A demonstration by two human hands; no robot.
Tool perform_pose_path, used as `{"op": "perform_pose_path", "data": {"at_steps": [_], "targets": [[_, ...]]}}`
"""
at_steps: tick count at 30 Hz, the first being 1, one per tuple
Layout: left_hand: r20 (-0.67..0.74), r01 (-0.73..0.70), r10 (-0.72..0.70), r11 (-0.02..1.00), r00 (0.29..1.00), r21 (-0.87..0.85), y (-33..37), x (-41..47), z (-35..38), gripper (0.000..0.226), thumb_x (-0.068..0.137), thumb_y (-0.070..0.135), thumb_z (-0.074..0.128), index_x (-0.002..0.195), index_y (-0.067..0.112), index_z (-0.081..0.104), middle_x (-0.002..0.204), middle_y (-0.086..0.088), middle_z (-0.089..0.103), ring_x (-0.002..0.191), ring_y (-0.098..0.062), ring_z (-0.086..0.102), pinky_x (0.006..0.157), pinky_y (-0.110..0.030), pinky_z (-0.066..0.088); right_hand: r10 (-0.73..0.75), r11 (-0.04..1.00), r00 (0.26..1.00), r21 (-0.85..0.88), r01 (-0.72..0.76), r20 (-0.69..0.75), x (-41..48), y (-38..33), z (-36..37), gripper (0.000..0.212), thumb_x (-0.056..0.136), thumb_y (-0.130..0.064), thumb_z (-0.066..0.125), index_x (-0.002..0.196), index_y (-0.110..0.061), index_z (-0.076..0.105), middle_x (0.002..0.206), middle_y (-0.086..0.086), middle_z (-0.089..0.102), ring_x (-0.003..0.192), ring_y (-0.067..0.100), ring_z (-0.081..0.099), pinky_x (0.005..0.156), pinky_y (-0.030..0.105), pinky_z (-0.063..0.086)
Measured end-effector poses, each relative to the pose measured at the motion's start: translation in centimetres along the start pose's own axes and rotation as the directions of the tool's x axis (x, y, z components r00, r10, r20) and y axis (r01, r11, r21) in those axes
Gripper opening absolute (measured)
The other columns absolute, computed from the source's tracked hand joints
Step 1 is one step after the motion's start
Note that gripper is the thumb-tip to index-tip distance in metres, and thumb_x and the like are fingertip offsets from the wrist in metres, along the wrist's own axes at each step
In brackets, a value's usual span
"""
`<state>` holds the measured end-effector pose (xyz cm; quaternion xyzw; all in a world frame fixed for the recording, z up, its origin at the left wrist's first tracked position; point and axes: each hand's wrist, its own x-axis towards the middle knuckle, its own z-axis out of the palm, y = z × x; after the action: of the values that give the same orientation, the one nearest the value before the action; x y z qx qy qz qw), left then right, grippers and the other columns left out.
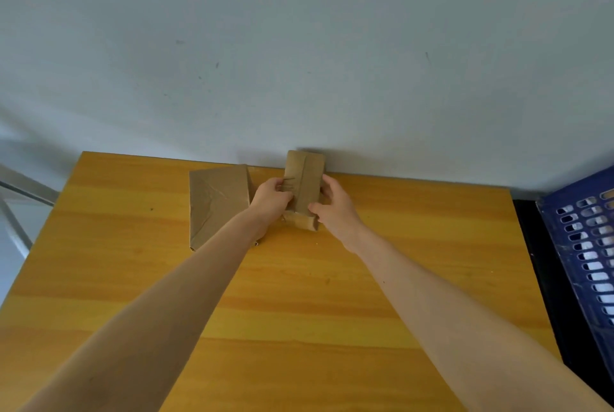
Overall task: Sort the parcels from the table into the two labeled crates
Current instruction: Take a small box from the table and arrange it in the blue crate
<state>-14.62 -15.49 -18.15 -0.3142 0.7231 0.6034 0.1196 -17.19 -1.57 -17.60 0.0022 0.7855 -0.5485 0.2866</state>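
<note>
Cardboard is being gripped from both sides: a small parcel [305, 179] is being held on end at the far edge of the table [299, 312], about midway along it. The left hand [270, 200] is being curled round the parcel's left side. The right hand [335, 209] is being closed on its right side, thumb on the near face and fingers wrapped behind.

A larger parcel [216, 202] is lying flat on the table's far part, just left of the hands, and is not being touched. A blue crate [584, 245] is being shown only in part, beyond the table's right side.

As a judgement, the sorting is being carried on rather than finished. One parcel is being picked up but not yet taken to a crate, and at least one more is waiting on the table.

Much is being kept from view:
- The second crate is not being shown, and no label is being made out on the blue one.
- What the crate holds cannot be told, since its inside is being cut off by the frame.
- A brown piece [302, 223] under the held parcel is being half covered by the hands, and it cannot be told whether it is a flap or a separate parcel.
- Whether the held parcel's lower end is touching the table cannot be told either.
</note>
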Motion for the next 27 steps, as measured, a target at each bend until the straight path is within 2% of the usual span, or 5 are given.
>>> {"op": "perform_pose_path", "data": {"at_steps": [10, 14, 17, 23, 27], "targets": [[0.061, -0.254, 0.251, 0.966, 0.966, 0.041, 2.2, -8.5, 1.0, 0.053, 0.100, -0.002, 0.030, 0.139, 0.029, 0.048, 0.153, -0.003, 0.034, 0.142, -0.020, 0.028, 0.102, -0.026, 0.029, -0.031, 0.956, 0.998, 0.289, 0.048, -0.063, -5.6, -1.0, -3.5, 0.067, 0.088, -0.021, 0.070, 0.145, -0.020, 0.035, 0.123, -0.002, 0.063, 0.106, 0.015, 0.065, 0.089, 0.035, 0.055], [0.066, -0.371, 0.367, 0.927, 0.928, 0.058, 2.7, -13.5, 3.4, 0.050, 0.102, 0.006, 0.034, 0.138, 0.039, 0.045, 0.154, 0.003, 0.028, 0.140, -0.015, 0.025, 0.087, -0.007, 0.040, -0.080, 0.942, 0.995, 0.321, 0.096, -0.065, -10.3, -0.8, -5.7, 0.077, 0.078, -0.040, 0.078, 0.141, -0.025, 0.038, 0.117, -0.008, 0.065, 0.098, 0.008, 0.067, 0.071, 0.024, 0.055], [0.038, -0.418, 0.417, 0.906, 0.908, 0.067, 2.3, -17.4, 5.9, 0.051, 0.101, 0.006, 0.037, 0.135, 0.042, 0.047, 0.152, 0.005, 0.029, 0.135, -0.013, 0.028, 0.064, -0.004, 0.040, -0.141, 0.932, 0.987, 0.327, 0.157, -0.073, -14.3, 0.5, -7.6, 0.081, 0.074, -0.037, 0.082, 0.141, -0.022, 0.039, 0.121, -0.004, 0.064, 0.104, 0.014, 0.067, 0.090, 0.037, 0.056], [-0.064, -0.468, 0.472, 0.881, 0.879, 0.068, 0.8, -24.9, 10.3, 0.064, 0.097, -0.008, 0.031, 0.139, 0.039, 0.044, 0.154, 0.004, 0.030, 0.143, -0.019, 0.023, 0.107, -0.031, 0.033, -0.214, 0.924, 0.976, 0.315, 0.215, -0.040, -22.0, 3.2, -11.4, 0.082, 0.072, -0.039, 0.082, 0.140, -0.026, 0.039, 0.121, -0.005, 0.063, 0.107, 0.016, 0.065, 0.097, 0.043, 0.052], [-0.226, -0.423, 0.402, 0.904, 0.887, -0.052, 0.1, -29.6, 12.8, 0.062, 0.098, -0.005, 0.037, 0.147, 0.032, 0.032, 0.152, -0.001, 0.036, 0.141, -0.022, 0.030, 0.102, -0.033, 0.041, -0.292, 0.924, 0.956, 0.256, 0.283, -0.003, -26.3, 4.4, -14.0, 0.064, 0.077, -0.040, 0.072, 0.136, -0.025, 0.051, 0.124, -0.006, 0.064, 0.109, 0.012, 0.064, 0.096, 0.036, 0.051]]}}
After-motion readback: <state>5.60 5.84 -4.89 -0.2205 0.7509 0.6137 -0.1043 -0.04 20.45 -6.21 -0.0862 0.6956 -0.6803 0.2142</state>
